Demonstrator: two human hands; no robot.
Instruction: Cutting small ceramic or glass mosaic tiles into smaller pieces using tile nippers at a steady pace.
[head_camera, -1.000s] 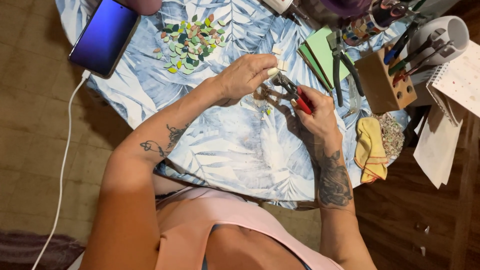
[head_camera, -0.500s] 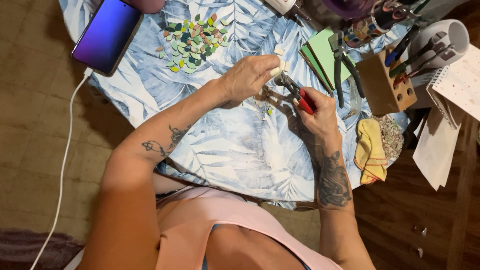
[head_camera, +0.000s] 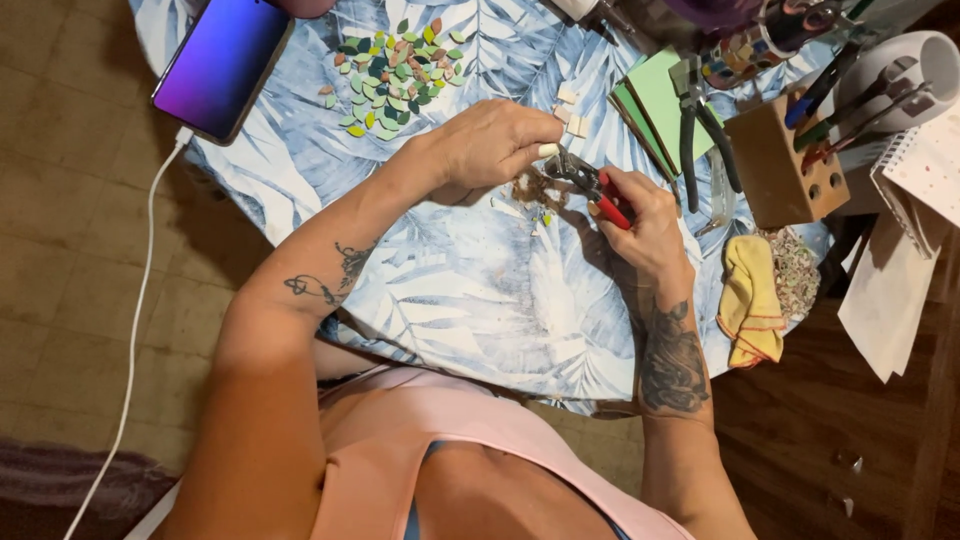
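Nippers (head_camera: 590, 188), red-handled, squeezed in right hand (head_camera: 640, 215); left hand (head_camera: 495, 140) pinched small white tile (head_camera: 548, 151) at blades. Judged mid-cut; next needs steady squeeze, tile kept square.

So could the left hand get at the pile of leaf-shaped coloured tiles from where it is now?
Probably yes. The left hand sits close beside the tile pile, with only bare tablecloth between them. But its fingertips pinch a small white piece against the red-handled nippers, so it would need to let go first.

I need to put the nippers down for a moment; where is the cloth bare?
Bare cloth lies near the table edge, between the left hand and the right hand forearms. Crowded: leaf-shaped tiles at top, phone left, yellow rag and wooden block right.
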